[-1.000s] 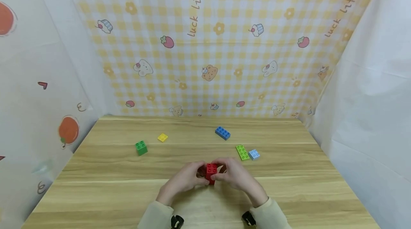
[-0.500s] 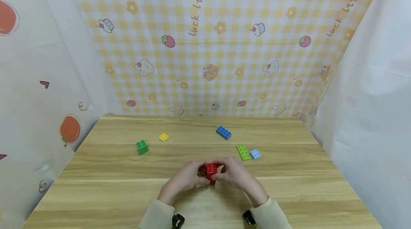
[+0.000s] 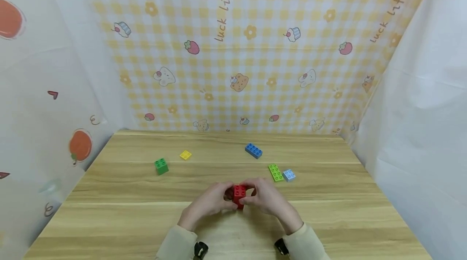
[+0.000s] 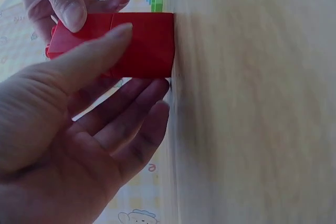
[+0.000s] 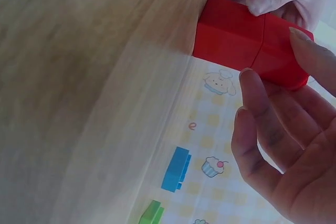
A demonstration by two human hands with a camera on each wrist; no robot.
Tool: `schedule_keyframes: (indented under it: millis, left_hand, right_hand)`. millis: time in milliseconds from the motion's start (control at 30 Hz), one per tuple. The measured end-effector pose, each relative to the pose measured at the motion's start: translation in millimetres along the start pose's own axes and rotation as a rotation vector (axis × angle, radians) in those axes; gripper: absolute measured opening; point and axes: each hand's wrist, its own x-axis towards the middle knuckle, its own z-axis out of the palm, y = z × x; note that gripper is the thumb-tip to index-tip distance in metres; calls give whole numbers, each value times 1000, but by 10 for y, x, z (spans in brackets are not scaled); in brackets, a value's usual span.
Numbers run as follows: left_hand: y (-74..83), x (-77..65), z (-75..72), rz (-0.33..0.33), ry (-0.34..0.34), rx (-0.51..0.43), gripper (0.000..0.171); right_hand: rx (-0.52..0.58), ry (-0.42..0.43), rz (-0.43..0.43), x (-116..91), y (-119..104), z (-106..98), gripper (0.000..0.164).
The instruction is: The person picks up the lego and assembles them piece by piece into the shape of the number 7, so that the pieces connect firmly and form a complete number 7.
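Two red toy bricks (image 3: 239, 191) stand stacked upright on the table at its near middle, with studs on top. A thin seam between the lower brick (image 4: 149, 45) and the upper brick (image 5: 275, 51) shows in both wrist views. My left hand (image 3: 209, 202) pinches the stack from the left, its thumb lying across the near side. From the right, my right hand (image 3: 268, 198) holds it too, thumb on the upper brick. The lower brick's base touches the wooden table (image 3: 127, 219). In the head view, fingers partly cover the stack's sides.
Beyond the hands lie a green brick (image 3: 161, 166), a flat yellow brick (image 3: 185, 155) and a blue brick (image 3: 253, 150). A flat lime brick (image 3: 275, 173) lies beside a light blue brick (image 3: 289, 175), right of the hands. Patterned cloth (image 3: 219, 61) backs the table.
The hands keep their hold on the red bricks at the same spot. Only a slight shift of the whole head view shows.
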Motion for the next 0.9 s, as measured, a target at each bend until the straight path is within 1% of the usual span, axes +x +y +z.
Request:
schedule_keyframes:
  millis: [100,200,333,400,500,633,800,900]
  left_hand:
    - [-6,7,-28,24,-29,-20,40]
    - [-13,-1,-77,29,-45,-41,46]
    - [-33,-41,-184,8,-32,-62,57]
    - [-48,-72,-254,-8,-11,-79,60]
    - [-84,-129,-375,-32,38,-90,58]
    - [-156,-197,-533,-50,118,-60,53]
    - [-228,-256,-726,-88,208,-41,53]
    - [-272,-314,-857,-112,261,-2,51]
  right_hand:
    - [14,-2,-2,6,23,-7,31]
    - [23,-3,-3,10,45,-14,31]
    - [31,-9,6,13,66,-24,31]
    - [30,-12,11,10,71,-27,31]
    - [25,-13,13,8,73,-30,33]
    - [35,-22,8,10,67,-29,34]
    - [49,-25,17,15,66,-22,34]
    - [52,-25,18,22,69,-13,34]
